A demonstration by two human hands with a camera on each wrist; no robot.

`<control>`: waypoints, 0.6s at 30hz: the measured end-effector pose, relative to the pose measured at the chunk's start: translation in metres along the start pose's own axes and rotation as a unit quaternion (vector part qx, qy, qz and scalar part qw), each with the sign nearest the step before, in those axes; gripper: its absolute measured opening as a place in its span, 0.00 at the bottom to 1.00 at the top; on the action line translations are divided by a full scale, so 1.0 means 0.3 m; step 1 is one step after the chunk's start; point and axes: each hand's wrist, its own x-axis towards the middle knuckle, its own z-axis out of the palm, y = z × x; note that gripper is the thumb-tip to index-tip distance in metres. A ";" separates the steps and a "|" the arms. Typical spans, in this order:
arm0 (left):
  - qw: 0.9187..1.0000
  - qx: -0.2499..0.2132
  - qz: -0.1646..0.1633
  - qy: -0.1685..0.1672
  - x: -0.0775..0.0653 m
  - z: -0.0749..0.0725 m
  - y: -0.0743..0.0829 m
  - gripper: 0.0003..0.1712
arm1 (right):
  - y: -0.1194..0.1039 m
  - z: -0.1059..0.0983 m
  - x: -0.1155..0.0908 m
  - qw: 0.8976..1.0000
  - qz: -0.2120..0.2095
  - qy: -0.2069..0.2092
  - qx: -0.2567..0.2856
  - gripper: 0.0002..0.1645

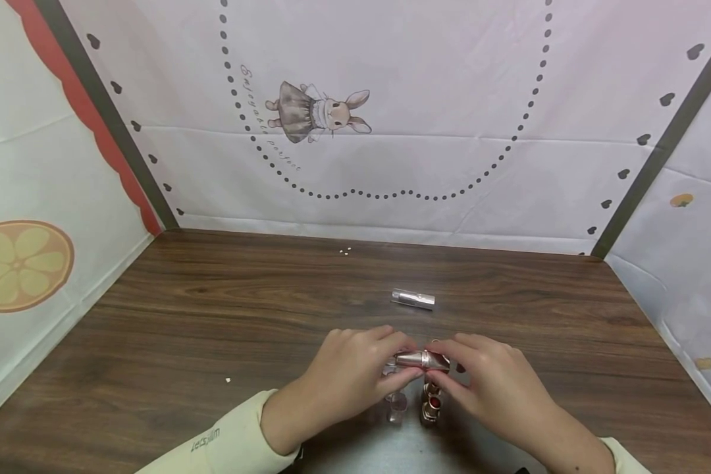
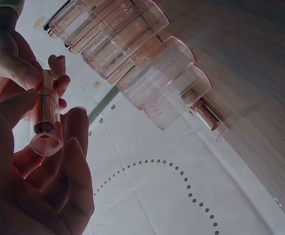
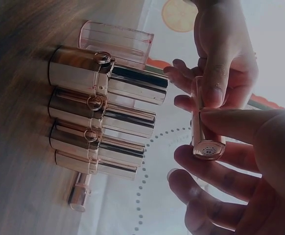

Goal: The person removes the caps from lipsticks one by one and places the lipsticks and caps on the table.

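Between both hands a rose-gold lipstick (image 1: 411, 359) lies level above the table. My left hand (image 1: 352, 365) pinches its clear cap (image 2: 47, 143) between thumb and fingers, with the red tip showing inside the cap in the left wrist view. At the other end, my right hand (image 1: 492, 375) pinches the metallic base (image 3: 209, 149), whose round label faces the right wrist camera. Just below the hands stand several gold lipstick tubes (image 1: 430, 411) in a row. Beside them, to the left, stands a row of clear caps (image 1: 396, 409).
Beyond the hands a silvery capped lipstick (image 1: 413, 299) lies on its side on the dark wooden table (image 1: 243, 309). Small white bits (image 1: 345, 251) lie near the back edge, and another white scrap (image 1: 228, 380) is at the left. Printed cloth walls (image 1: 421, 164) enclose the back and sides.
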 end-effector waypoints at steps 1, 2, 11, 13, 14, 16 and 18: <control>1.000 0.000 -0.001 -0.001 0.000 0.000 0.000 0.15 | 0.000 0.000 0.000 1.000 0.001 0.001 0.000 0.15; 1.000 0.000 -0.002 -0.002 0.000 -0.001 0.000 0.15 | 0.001 0.001 -0.001 1.000 0.002 0.001 -0.001 0.15; 1.000 -0.001 -0.002 -0.002 0.001 0.000 0.000 0.14 | -0.005 -0.002 0.002 1.000 0.023 -0.004 -0.004 0.13; 1.000 -0.002 -0.001 -0.003 0.001 0.000 -0.001 0.14 | -0.004 -0.001 0.001 1.000 0.023 -0.005 -0.003 0.13; 1.000 -0.003 0.000 -0.005 0.001 -0.001 -0.002 0.14 | -0.004 -0.001 0.002 1.000 0.021 -0.006 -0.004 0.13; 1.000 -0.003 0.005 -0.007 0.001 -0.002 -0.004 0.14 | -0.001 -0.001 0.001 1.000 0.010 -0.006 -0.005 0.14; 1.000 -0.004 0.013 -0.008 0.001 -0.004 -0.006 0.15 | 0.001 -0.002 0.001 1.000 -0.003 -0.006 -0.008 0.15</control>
